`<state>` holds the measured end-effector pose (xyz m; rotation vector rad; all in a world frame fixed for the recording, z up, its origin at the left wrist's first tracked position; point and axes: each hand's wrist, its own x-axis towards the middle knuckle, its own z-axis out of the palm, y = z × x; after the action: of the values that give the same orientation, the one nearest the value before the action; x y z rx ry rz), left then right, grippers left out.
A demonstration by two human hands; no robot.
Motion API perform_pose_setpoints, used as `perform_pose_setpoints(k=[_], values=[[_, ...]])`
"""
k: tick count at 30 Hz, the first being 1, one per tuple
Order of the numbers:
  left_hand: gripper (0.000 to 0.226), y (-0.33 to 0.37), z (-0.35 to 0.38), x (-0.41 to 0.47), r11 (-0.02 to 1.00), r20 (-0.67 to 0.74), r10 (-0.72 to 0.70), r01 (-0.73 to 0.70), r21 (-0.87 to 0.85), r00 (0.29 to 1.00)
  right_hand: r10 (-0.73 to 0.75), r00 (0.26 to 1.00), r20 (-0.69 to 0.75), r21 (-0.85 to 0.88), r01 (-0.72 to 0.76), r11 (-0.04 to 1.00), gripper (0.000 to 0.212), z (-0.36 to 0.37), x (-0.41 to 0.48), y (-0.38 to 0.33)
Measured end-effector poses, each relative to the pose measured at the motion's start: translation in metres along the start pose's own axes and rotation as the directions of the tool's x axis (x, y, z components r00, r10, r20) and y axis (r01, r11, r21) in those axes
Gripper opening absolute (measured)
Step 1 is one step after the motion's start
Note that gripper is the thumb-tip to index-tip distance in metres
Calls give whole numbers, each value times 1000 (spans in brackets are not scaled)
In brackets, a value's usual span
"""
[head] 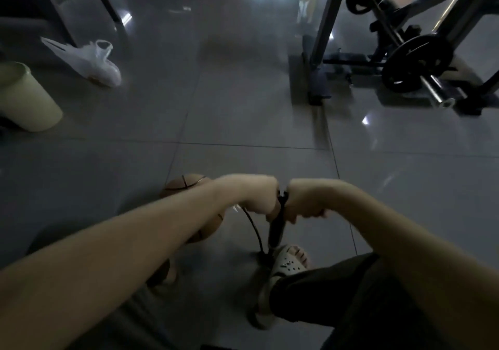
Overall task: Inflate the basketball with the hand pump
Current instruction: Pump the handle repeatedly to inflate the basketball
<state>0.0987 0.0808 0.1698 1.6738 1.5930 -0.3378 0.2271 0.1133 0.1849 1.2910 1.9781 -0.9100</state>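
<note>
The weight bench (324, 33) runs off the top right edge. The basketball (186, 183) lies on the floor (243, 112), mostly hidden behind the left forearm (any print too dim to read). The hand pump (275, 230) stands just beside it, its handle buried in the left hand (256, 195) and right hand (305, 201), both fists curled tight round it.

Dim, low-contrast, with grey haze. Daylight from the far top edge only. Bright glare patches on the glossy floor (243, 106). Deep shadow under the bench (325, 30). Slight motion blur throughout. Wide-angle bending at the edges.
</note>
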Motion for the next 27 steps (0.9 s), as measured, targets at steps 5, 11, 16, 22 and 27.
perform_pose_setpoints(k=[5, 11, 16, 22, 27], values=[[6, -8, 19, 15, 997, 10, 1, -1, 81, 1000, 23, 999, -45, -88, -27, 996, 9, 27, 26, -2], [16, -31, 76, 63, 994, -17, 45, -43, 102, 999, -14, 995, -100, -95, 4, 995, 25, 81, 82, 28], [14, -37, 107, 93, 995, 32, 40, -43, 87, 999, 6, 999, -52, -55, -9, 998, 17, 111, 108, 44], [14, -34, 116, 93, 994, 16, 16, -18, 104, 1000, 29, 1000, 5, 0, -29, 1000, 25, 120, 122, 48], [23, -21, 98, 51, 987, 101, 37, -52, 153, 994, 14, 998, 61, -10, -14, 1000, 19, 110, 75, 34]])
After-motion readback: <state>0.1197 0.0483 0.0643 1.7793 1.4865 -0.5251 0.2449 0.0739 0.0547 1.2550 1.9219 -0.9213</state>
